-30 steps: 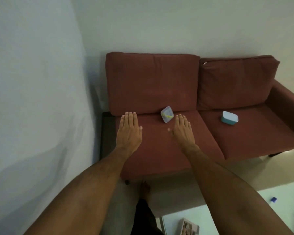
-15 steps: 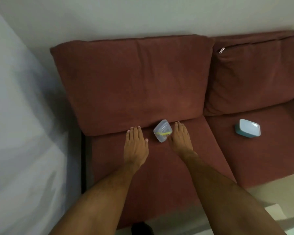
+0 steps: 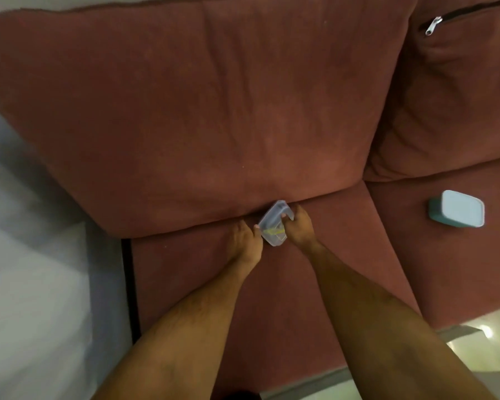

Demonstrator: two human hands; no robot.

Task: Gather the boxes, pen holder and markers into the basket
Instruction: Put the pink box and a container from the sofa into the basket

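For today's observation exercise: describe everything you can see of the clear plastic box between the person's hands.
The clear plastic box is small, translucent and rounded at its corners, with something yellow showing inside. It is tilted at the back of the red sofa seat, against the back cushion. The right hand grips its right side; the left hand touches its left edge.

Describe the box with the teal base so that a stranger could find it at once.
On the red sofa, look at the right seat cushion. The teal box lies there alone, untouched. Unlike the clear box between the hands, it is opaque, with a pale lid.
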